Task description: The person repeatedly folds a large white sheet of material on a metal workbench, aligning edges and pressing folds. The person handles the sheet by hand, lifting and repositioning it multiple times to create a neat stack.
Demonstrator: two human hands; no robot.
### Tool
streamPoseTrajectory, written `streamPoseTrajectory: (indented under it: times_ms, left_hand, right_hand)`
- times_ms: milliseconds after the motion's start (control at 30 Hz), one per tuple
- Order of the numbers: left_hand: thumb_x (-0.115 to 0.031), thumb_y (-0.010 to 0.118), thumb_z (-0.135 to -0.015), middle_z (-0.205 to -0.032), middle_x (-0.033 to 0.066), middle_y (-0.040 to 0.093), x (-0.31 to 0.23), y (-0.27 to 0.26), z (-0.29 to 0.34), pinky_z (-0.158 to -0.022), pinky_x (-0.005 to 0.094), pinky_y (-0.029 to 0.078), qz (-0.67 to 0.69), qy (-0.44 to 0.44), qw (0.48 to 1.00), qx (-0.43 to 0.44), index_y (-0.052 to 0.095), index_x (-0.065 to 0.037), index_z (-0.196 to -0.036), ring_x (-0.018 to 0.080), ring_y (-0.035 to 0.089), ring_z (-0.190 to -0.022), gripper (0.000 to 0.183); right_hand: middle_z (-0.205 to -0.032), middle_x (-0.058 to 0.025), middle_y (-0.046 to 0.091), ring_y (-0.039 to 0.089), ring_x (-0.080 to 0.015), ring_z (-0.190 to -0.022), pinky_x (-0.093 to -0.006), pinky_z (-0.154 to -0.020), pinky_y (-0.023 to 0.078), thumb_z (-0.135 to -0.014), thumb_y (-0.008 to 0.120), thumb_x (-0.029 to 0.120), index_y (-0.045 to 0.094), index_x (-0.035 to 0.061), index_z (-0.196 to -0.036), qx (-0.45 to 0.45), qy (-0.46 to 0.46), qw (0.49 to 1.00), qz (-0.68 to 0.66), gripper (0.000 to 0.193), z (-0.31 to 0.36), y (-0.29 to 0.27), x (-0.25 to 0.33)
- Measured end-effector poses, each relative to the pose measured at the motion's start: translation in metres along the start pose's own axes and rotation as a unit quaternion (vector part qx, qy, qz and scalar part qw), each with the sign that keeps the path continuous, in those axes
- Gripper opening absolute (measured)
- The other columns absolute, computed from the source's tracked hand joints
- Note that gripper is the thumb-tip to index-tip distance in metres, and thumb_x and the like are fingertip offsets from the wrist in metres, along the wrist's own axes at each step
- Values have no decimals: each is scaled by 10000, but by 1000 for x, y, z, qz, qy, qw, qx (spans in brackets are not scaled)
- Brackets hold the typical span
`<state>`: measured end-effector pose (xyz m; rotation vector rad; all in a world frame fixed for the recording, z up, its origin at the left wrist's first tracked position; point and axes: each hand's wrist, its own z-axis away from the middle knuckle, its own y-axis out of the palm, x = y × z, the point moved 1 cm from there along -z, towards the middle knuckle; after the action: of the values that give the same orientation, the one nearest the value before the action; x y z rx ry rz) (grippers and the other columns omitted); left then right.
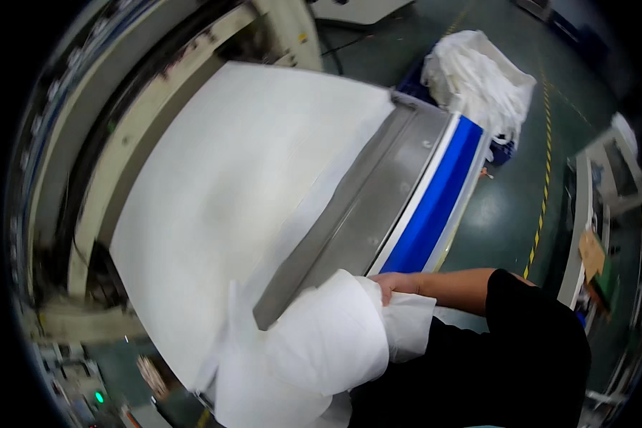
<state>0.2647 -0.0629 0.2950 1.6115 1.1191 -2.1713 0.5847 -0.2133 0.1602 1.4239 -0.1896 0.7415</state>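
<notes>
My right hand (pixel 394 284) is closed on a bunched, rolled length of white nonwoven fabric (pixel 328 335), close in front of my black-clothed body. Some of its fingers are hidden behind the folds. The fabric bulges into a thick, loose roll and hangs down past the near end of the machine bed. Beyond it a wide white sheet (pixel 257 164) lies spread over the bed, and its right edge overlaps a grey metal plate (pixel 364 185). Whether the roll and the sheet are one piece I cannot tell. My left hand does not show.
A blue and white rail (pixel 439 192) borders the metal plate. Cream machine frames (pixel 100 207) curve along the left. At the far right, a bin heaped with white scraps (pixel 478 78) stands on the green floor, near yellow-black floor tape (pixel 547 157). More equipment (pixel 620 171) stands right.
</notes>
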Motion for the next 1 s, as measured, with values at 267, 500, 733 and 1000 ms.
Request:
streamPoseTrajectory:
  times_ms: [267, 500, 733, 1000]
  left_hand:
    - [-341, 698, -768, -1160, 168, 623, -209, 85, -181, -879, 392, 497, -24, 260, 921, 290, 540, 1, -1241, 262, 629, -1027, 605]
    - [-441, 521, -904, -1433, 276, 331, -410, 265, -298, -1122, 395, 253, -360, 608, 707, 20, 423, 68, -1330, 369, 320, -1343, 671]
    - [-277, 582, -864, -1028, 116, 633, -107, 306, -177, -837, 438, 477, -226, 478, 790, 311, 619, -89, -1084, 300, 611, -949, 292]
    - [-265, 558, -898, -1088, 137, 630, 138, 149, -53, -827, 423, 490, -174, 11, 977, 125, 624, -105, -1121, 349, 601, -979, 282]
  right_hand:
    - [-847, -59, 629, 581, -167, -755, -304, -721, 461, -744, 632, 132, 628, 42, -946, -325, -411, 837, 155, 222, 179, -4, 149]
    - [-804, -18, 617, 556, -117, -694, -271, -639, 442, -842, 615, 213, 614, 77, -916, -638, -542, 419, 352, 155, 377, 22, 323]
    - [-741, -5, 597, 528, -91, -622, -245, -576, 443, -852, 600, 92, 594, 76, -855, -706, -429, 512, 235, 17, 284, -100, 75]
    - [-807, -106, 667, 633, -191, -709, -319, -642, 500, -854, 627, 182, 645, 46, -953, -444, -170, 705, 527, 169, -8, -32, -47]
